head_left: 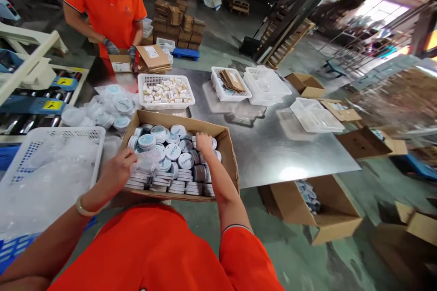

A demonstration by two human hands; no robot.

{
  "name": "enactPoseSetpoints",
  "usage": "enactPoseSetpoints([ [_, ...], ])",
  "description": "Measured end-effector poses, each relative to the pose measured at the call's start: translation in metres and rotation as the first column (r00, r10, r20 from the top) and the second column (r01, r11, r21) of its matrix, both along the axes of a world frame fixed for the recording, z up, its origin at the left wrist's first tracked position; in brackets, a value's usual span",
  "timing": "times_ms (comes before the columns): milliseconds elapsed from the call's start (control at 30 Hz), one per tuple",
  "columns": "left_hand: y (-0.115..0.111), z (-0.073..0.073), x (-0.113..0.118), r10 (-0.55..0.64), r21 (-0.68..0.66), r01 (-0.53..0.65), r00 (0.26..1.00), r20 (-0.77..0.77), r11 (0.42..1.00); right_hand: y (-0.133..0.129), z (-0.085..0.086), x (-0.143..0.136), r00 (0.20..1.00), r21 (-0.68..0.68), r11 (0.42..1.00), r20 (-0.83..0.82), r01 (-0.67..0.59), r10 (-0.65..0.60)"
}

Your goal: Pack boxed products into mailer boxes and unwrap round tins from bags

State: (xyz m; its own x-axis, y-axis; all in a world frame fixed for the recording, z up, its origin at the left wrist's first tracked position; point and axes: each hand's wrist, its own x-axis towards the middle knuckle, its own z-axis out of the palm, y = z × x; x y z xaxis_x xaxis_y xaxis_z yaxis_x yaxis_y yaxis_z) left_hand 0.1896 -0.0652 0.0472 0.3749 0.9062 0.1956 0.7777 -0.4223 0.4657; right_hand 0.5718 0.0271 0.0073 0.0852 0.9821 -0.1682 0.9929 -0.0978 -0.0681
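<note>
In front of me a cardboard box (180, 120) is filled with round, flat white spools (173, 151) that carry blue and dark lettering. My left hand (118, 168) is closed on a clear plastic bag (148, 162), held over the box's left side. Inside the box at the right, my right hand (204, 142) reaches down among the spools, its fingers curled and touching them. Its fingertips are hidden, so what it grips is likely a spool but does not show clearly. Left of the box lie bagged spools (118, 104) on the metal table (273, 145).
A white basket (102, 132) of clear bags stands at the left. Beyond the box is a white basket (192, 100) of small white-and-gold pieces. Other trays (269, 84) are farther right. A co-worker (105, 9) with gloves handles cardboard across the table. An open carton (336, 223) sits below right.
</note>
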Motion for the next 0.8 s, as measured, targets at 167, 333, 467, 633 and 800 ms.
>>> enactPoseSetpoints([
  [167, 0.000, 0.004, 0.009, 0.070, 0.029, -0.069, 0.997, -0.037, 0.997, 0.029, -0.012, -0.040, 0.984, 0.008, 0.989, -0.104, -0.145, 0.145],
  [333, 0.011, 0.021, 0.024, 0.098, 0.038, -0.094, 0.984, -0.148, 0.995, 0.034, -0.030, -0.069, 0.991, 0.033, 0.998, -0.119, -0.062, 0.066],
  [467, 0.027, 0.023, 0.030, 0.150, -0.054, -0.153, 0.988, -0.046, 0.987, 0.035, -0.018, -0.061, 0.981, 0.035, 0.999, -0.190, -0.013, 0.020],
  [633, 0.039, 0.010, 0.040, 0.294, -0.119, -0.280, 0.948, 0.123, 0.953, 0.009, 0.027, -0.066, 0.709, 0.310, 0.927, -0.701, 0.210, 0.074],
  [800, 0.040, -0.009, 0.054, 0.294, -0.098, -0.278, 0.925, 0.239, 0.955, -0.051, 0.051, -0.114, 0.284, 0.454, 0.861, -0.877, 0.228, 0.387],
])
